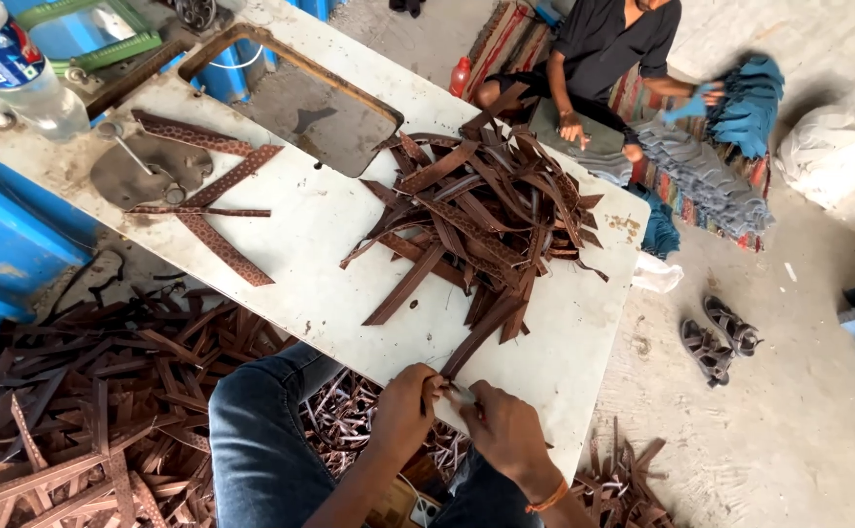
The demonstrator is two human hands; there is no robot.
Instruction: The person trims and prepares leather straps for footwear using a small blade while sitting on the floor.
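Hands meet at the near edge of the white worktop [310,244]: the left hand [403,411] and the right hand [505,430] both pinch the near end of one long brown leather strip [481,337], fingers closed tight around it. Something small and pale shows between the fingertips, too small to tell what it is. The strip runs up and away from the hands, its far end touching the big loose heap of brown strips [486,210] in the middle of the worktop.

As a judgement of progress, most of the work looks left to do. The heap is large and tangled, and only the one strip is drawn out of it. Well apart, on the far left of the worktop, a few perforated strips [217,200] lie crossed over each other beside a flat grey metal plate [149,171]; these may be finished or sample pieces, but that cannot be told. A rectangular cut-out [315,112] opens in the worktop behind them.

Below, on the floor to the left of the person's jeans-clad knee [261,430], lies a wide litter of more brown strips and offcuts [85,411], with a smaller scatter to the right.

Beyond the worktop another person in a dark top [613,44] sits on a mat, handling stacked blue-grey pieces [701,176]. A pair of sandals [721,337] rests on the concrete floor.
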